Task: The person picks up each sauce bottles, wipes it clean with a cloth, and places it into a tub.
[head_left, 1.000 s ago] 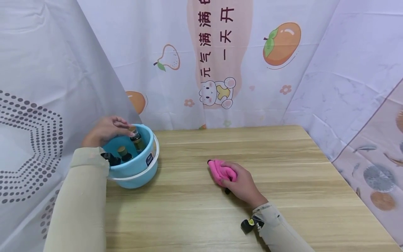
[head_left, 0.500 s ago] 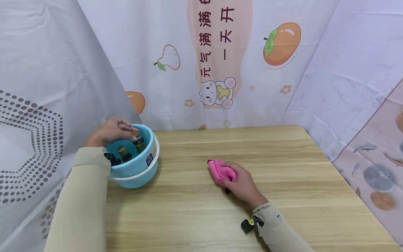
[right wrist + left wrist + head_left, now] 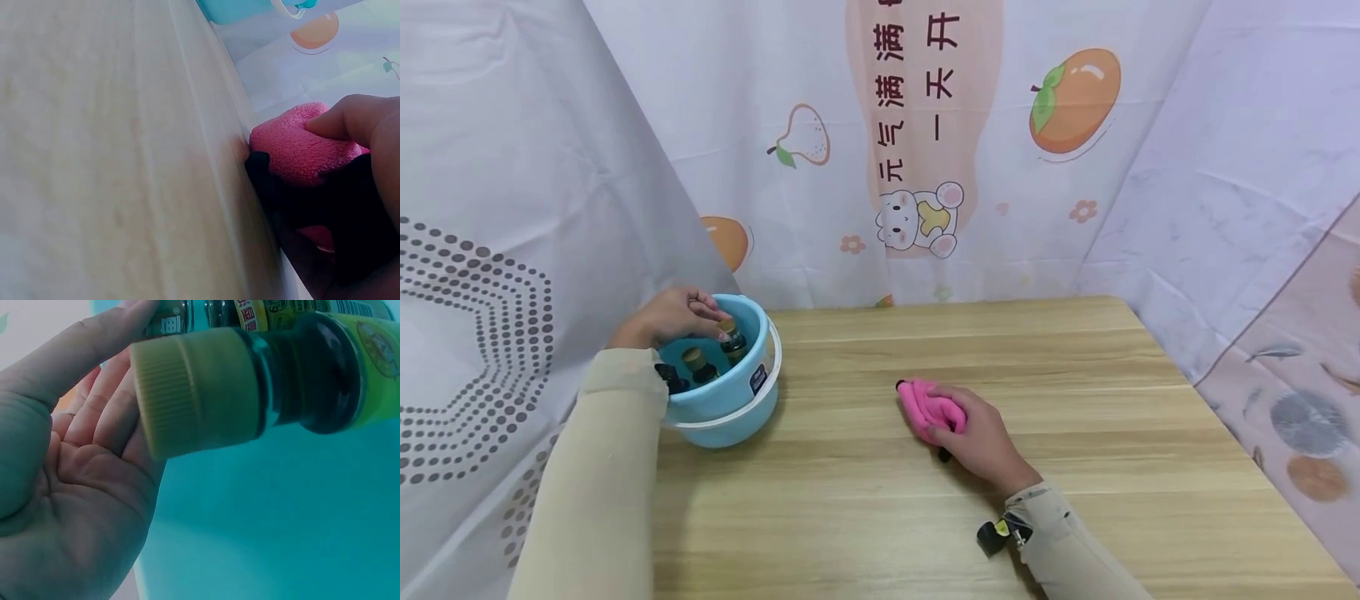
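In the head view my left hand (image 3: 673, 317) reaches over the rim of a light blue bucket (image 3: 718, 435). Its thumb and fingers pinch a dark glass bottle (image 3: 735, 346) with a gold cap, just under that cap. A second gold-capped bottle (image 3: 700, 367) leans inside the bucket; close up in the left wrist view, its ribbed cap (image 3: 200, 394) covers part of the pinched bottle. On the table, my right hand (image 3: 977, 437) grips a bunched pink fuzzy cloth (image 3: 921, 412). The right wrist view has the thumb pressed into the cloth (image 3: 294, 147), with a dark part below.
A white handle (image 3: 730, 421) hangs around the bucket's front. The bucket stands at the left edge of the wooden table (image 3: 820, 517), near the printed curtain (image 3: 820, 250) behind. A black object (image 3: 673, 379) shows at the bucket's left side, by the sleeve.
My left hand has shifted slightly right with the pinched bottle, which sits a little lower in the bucket. The right hand keeps its hold on the pink cloth.
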The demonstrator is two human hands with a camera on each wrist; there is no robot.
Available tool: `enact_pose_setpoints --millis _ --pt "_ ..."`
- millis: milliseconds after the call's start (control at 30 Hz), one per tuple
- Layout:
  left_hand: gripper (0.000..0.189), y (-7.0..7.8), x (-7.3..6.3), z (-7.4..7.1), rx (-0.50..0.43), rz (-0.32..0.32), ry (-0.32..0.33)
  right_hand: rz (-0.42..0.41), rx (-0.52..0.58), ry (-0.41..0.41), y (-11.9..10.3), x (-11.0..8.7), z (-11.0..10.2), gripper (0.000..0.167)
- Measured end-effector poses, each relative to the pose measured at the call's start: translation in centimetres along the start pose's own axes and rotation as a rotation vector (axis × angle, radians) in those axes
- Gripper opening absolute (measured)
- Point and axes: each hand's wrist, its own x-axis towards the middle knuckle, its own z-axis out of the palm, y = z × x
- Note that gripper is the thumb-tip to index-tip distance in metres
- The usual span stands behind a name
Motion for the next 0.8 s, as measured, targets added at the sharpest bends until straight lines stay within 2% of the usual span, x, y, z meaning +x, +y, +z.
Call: enact_pose_setpoints --millis 233,467,800 --pt "0.068 0.06 0.14 0.03 -0.007 -0.026 -0.009 -0.009 0.004 0.008 0.02 -0.02 -0.05 0.053" --pt "0.066 0.30 0.09 0.23 -0.041 -0.034 -0.010 0.002 0.000 0.013 0.25 -0.09 0.10 0.052" --pt "0.063 0.08 0.15 0.06 -0.034 -0.027 0.000 0.023 -0.002 0.010 0.06 0.01 0.10 0.052"
